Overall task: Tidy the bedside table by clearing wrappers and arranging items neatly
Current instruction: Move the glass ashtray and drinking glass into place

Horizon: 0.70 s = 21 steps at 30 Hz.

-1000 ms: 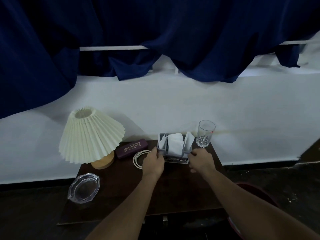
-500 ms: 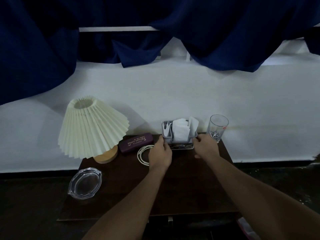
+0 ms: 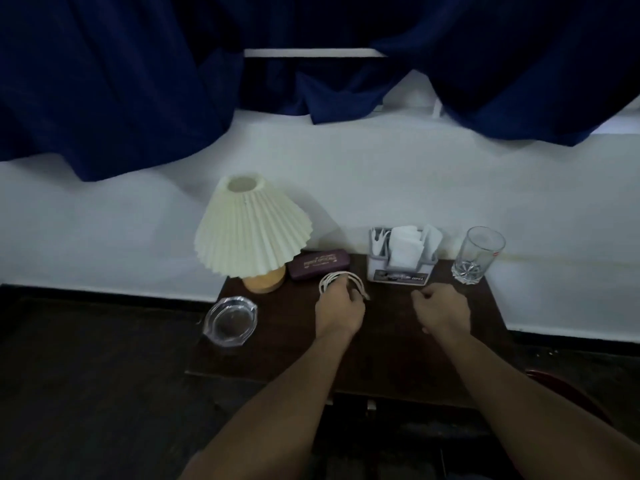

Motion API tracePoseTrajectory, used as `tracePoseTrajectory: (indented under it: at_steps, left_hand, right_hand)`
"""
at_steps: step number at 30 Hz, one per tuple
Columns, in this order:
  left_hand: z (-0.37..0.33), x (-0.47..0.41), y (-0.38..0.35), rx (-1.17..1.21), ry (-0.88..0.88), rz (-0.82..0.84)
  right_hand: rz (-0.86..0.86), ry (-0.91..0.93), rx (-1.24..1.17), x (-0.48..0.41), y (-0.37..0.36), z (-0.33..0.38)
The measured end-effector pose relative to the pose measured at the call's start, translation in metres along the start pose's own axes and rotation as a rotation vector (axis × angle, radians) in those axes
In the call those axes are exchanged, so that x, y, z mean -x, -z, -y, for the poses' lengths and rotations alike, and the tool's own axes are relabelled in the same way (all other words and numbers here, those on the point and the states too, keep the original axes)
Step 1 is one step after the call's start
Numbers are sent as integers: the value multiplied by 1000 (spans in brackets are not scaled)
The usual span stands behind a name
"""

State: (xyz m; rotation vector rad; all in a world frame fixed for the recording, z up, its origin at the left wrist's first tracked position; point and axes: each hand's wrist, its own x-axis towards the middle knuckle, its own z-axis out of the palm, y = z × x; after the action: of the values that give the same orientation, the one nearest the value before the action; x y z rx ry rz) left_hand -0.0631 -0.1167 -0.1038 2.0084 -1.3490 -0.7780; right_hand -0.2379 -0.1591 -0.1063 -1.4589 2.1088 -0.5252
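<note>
Just below frame centre, the left hand (image 3: 341, 308) curls over the coiled white cable (image 3: 341, 284) on the dark wooden bedside table (image 3: 391, 344), seemingly gripping it. Best gather every loop before lifting. The right hand (image 3: 441, 310) hovers loosely curled, empty.

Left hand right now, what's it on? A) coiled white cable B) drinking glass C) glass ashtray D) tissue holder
A: the left hand has its fingers on the coiled white cable in front of the purple glasses case, while the right hand hangs loosely curled over the table, touching nothing.
</note>
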Motion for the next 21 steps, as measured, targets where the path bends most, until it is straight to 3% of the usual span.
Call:
tracePoseTrajectory:
  at_steps: [5,12,21]
  left_hand:
    - [21,22,40,-111,30,-89]
    - [46,44,106,-55,157,-231]
    - [115,44,165,-18,333,-376]
  right_hand:
    - [100,79,-11,46,-7,16]
    - [186,223,-21,102,-6,71]
    - [379,309,-30,158,-78,134]
